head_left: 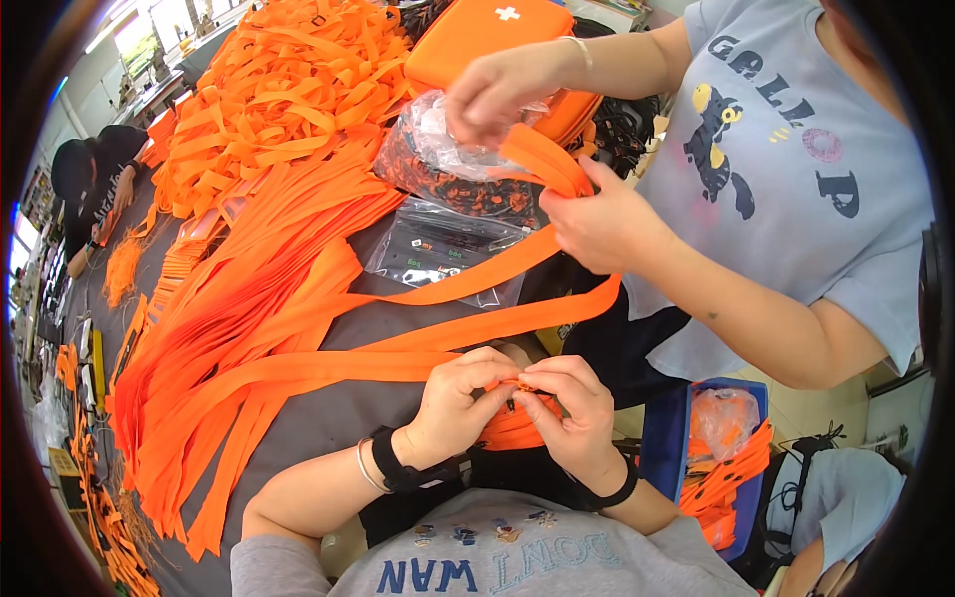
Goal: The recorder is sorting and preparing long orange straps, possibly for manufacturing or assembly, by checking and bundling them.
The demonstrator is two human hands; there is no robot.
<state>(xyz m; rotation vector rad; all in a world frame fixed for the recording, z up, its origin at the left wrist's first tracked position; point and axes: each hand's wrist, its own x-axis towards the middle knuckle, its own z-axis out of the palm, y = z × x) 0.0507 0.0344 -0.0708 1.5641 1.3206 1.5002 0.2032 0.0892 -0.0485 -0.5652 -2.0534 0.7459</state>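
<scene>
Beside the grey-topped bench (288,448), the seated person's bare left hand (453,410) and bare right hand (575,408) nearly meet, thumbs and fingers pinching a small bit of orange woven tape (508,384) just above a cluster of flat orange fabric strips (507,431). Looks to me like some fiddly fitting at the tape's end, though those fingers hide too much to be sure. The next move, I'd say, wants one side gripped firmly while the other eases along straight.
</scene>
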